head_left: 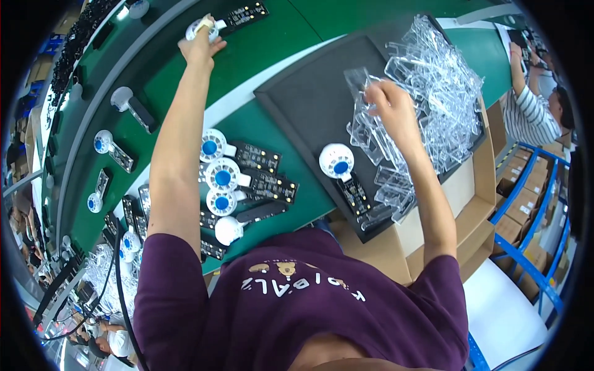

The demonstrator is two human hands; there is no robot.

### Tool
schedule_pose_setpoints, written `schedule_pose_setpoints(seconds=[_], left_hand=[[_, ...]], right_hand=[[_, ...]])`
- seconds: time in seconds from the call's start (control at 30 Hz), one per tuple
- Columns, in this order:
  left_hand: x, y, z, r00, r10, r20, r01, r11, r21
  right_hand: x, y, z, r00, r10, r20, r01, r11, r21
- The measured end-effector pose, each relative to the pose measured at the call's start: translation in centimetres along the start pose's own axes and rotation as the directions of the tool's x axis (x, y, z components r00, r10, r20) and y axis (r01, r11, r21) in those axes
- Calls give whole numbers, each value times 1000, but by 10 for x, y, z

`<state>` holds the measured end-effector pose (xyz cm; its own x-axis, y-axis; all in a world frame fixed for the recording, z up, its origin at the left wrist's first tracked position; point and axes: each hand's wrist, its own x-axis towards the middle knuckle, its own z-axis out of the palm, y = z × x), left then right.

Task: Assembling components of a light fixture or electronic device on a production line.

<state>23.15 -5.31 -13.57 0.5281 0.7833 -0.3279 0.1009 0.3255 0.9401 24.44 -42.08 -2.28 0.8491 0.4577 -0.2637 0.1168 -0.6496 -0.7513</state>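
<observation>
At the far left of the green table, my left hand (203, 46) is stretched out, its fingers closed round the white round head of a fan-shaped unit (244, 15) with a black circuit-board handle. My right hand (393, 108) is over a black tray (309, 80), thumb and fingers pinched at a clear plastic piece (357, 78). Beside and below it lies a heap of clear plastic pieces (442, 93). One similar unit with a blue disc (336, 162) rests on the tray's near left part.
Several more units (224, 175) lie in a group near my left forearm. Others are spaced along a green belt (148, 77) at the left. An open cardboard box (455, 210) is under the tray. A co-worker in a striped top (532, 114) is at the far right.
</observation>
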Motion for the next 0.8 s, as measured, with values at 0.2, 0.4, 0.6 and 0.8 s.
schedule_pose_setpoints(seconds=[0.2, 0.4, 0.6, 0.8], left_hand=[[-43, 39, -26, 899, 435, 40, -437, 896, 75], [-97, 62, -80, 957, 226, 180, -122, 881, -456], [-147, 47, -85, 947, 79, 310, 87, 870, -486], [-166, 38, -83, 980, 118, 161, -21, 864, -502]], right_hand=[[44, 16, 72, 952, 206, 225, -290, 842, 455], [47, 2, 47, 517, -644, 565, 769, 59, -636], [59, -4, 24, 248, -663, 706, 910, -91, -405], [-12, -74, 79, 691, -706, 157, 697, 592, -405]])
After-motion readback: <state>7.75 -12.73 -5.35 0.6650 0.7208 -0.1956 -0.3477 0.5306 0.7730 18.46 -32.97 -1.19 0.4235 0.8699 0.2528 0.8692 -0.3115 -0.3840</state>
